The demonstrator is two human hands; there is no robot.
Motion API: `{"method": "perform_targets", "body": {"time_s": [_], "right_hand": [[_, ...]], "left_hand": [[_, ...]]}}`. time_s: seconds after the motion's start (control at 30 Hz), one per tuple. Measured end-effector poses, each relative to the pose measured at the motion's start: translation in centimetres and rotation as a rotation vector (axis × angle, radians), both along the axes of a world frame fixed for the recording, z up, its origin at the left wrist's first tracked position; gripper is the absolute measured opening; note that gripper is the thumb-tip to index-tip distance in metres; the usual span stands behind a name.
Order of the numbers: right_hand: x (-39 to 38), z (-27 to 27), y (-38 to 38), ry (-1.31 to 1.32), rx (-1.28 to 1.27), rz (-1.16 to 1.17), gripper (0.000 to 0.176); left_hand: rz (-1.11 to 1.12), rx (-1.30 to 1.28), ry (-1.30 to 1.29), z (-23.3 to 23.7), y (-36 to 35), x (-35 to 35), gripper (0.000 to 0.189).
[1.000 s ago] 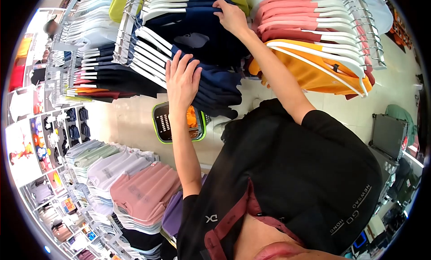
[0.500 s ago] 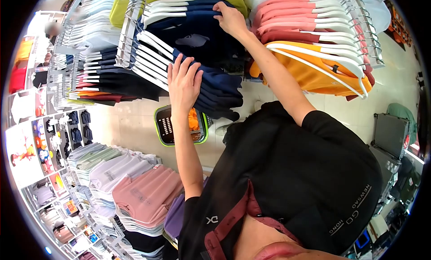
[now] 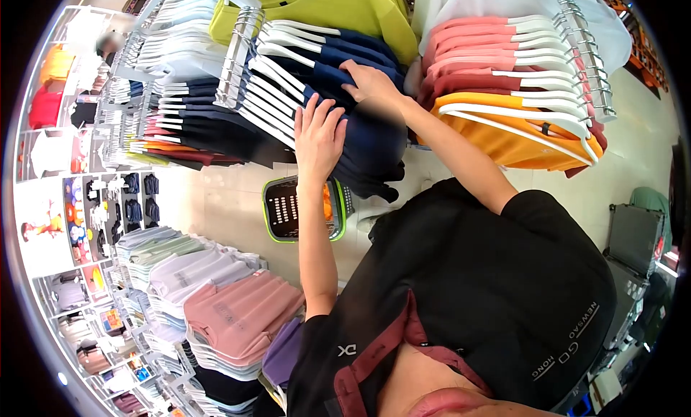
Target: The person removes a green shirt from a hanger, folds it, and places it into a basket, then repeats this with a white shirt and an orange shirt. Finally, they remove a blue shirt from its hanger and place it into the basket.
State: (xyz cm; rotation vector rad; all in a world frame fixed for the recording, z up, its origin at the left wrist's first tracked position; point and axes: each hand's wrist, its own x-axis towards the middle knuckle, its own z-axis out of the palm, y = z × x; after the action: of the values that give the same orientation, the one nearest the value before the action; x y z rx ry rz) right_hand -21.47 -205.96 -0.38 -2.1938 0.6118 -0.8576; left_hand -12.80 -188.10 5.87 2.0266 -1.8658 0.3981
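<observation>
My left hand (image 3: 317, 140) lies with its fingers extended over the shoulders of the nearer navy shirts (image 3: 356, 147), beside their white hangers (image 3: 270, 115). Further along the same rail, my right hand (image 3: 376, 87) has its fingers bent onto a navy shirt (image 3: 327, 73) and appears to grip its fabric. White hangers (image 3: 288, 46) of the farther navy shirts lie to its left. A dark blurred patch covers part of the cloth beneath my right wrist, so detail there is hidden.
A lime green shirt (image 3: 331, 10) hangs behind the navy ones. To the right hang pink shirts (image 3: 471, 39) and an orange shirt (image 3: 497, 140). A green-rimmed black basket (image 3: 281, 208) stands on the floor below. Folded-looking pink shirts (image 3: 241, 313) hang at lower left.
My right hand has moved nearer to my left hand, and the gap between the two groups of navy shirts has narrowed, hiding the shirt print. The view has shifted slightly.
</observation>
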Motion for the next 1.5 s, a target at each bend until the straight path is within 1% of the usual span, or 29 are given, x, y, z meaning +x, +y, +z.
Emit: {"method": "perform_targets", "body": {"time_s": [0.07, 0.1, 0.17, 0.23, 0.3, 0.33, 0.4, 0.47, 0.53, 0.6, 0.63, 0.73, 0.77, 0.83, 0.87, 1.13, 1.2, 1.23, 1.27, 1.33, 1.43, 1.5], "right_hand": [[0.6, 0.0, 0.0, 0.128, 0.054, 0.061, 0.044], [1.1, -0.4, -0.2, 0.131, 0.085, 0.083, 0.046], [2.1, -1.4, -0.6, 0.119, 0.095, 0.117, 0.045], [2.3, -0.9, -0.4, 0.110, 0.102, 0.156, 0.044], [2.3, -0.3, -0.4, 0.082, 0.139, 0.205, 0.041], [2.5, -0.3, -0.4, -0.009, 0.112, 0.201, 0.032], [3.0, -0.1, -1.3, -0.022, 0.184, 0.249, 0.036], [2.9, 0.5, -2.1, -0.087, 0.262, 0.306, 0.035], [2.2, 2.3, -1.7, -0.145, 0.410, 0.371, 0.035], [1.7, 2.9, -1.7, -0.137, 0.333, 0.330, 0.035], [1.3, 3.5, -1.6, -0.132, 0.380, 0.384, 0.036], [-0.2, 5.5, 0.4, -0.122, 0.394, 0.307, 0.036], [-0.4, 5.4, 0.5, -0.107, 0.383, 0.330, 0.036], [-0.6, 4.7, 0.1, -0.141, 0.481, 0.380, 0.036], [-0.7, 4.6, 0.2, -0.128, 0.467, 0.394, 0.036], [-4.4, 4.5, 0.1, -0.118, 0.509, 0.377, 0.038], [-6.0, 4.1, 0.3, -0.151, 0.641, 0.331, 0.039], [-7.0, 4.7, 0.9, -0.174, 0.712, 0.337, 0.039], [-7.8, 5.2, 1.4, -0.172, 0.709, 0.339, 0.039], [-9.4, 6.3, 2.6, -0.189, 0.811, 0.293, 0.036], [-11.4, 8.3, 3.7, -0.221, 0.812, 0.277, 0.036], [-12.2, 10.7, 4.9, -0.260, 0.807, 0.258, 0.035]], "left_hand": [[0.007, -0.013, 0.002, -0.2, 0.0, 0.0, 0.021], [-0.004, -0.039, -0.003, -0.2, -0.1, 0.0, 0.020], [-0.011, -0.066, 0.000, -0.3, -0.1, -0.1, 0.021], [0.004, -0.060, 0.016, -0.1, 0.0, -0.3, 0.021], [0.012, -0.063, 0.031, -0.1, 0.0, -0.3, 0.021], [0.013, -0.075, 0.031, -0.2, 0.0, -0.3, 0.021], [0.010, -0.084, 0.024, -0.6, 0.0, -0.1, 0.023], [0.014, -0.094, 0.014, -0.6, 0.1, -0.3, 0.028], [0.029, -0.103, -0.008, -0.7, 0.2, -0.3, 0.029], [0.049, -0.106, -0.021, -0.8, 0.5, -0.4, 0.031], [0.063, -0.099, -0.004, -0.9, 0.7, -0.4, 0.031], [0.079, -0.101, 0.018, -0.9, 1.2, -0.4, 0.029], [0.085, -0.104, 0.037, -0.9, 1.3, -0.4, 0.030], [0.089, -0.123, 0.056, -1.0, 1.5, -0.4, 0.030], [0.086, -0.145, 0.068, -1.2, 1.6, -0.3, 0.030], [0.106, -0.150, 0.087, -1.3, 1.5, 0.1, 0.029], [0.106, -0.163, 0.084, -1.4, 1.4, 0.2, 0.028], [0.112, -0.165, 0.094, -1.5, 1.3, 0.2, 0.028], [0.117, -0.166, 0.105, -1.6, 1.2, 0.2, 0.028], [0.122, -0.173, 0.105, -1.7, 1.0, 0.2, 0.028], [0.136, -0.161, 0.070, -1.8, 0.5, 0.1, 0.029], [0.161, -0.158, 0.073, -1.8, 0.2, 0.1, 0.031]]}}
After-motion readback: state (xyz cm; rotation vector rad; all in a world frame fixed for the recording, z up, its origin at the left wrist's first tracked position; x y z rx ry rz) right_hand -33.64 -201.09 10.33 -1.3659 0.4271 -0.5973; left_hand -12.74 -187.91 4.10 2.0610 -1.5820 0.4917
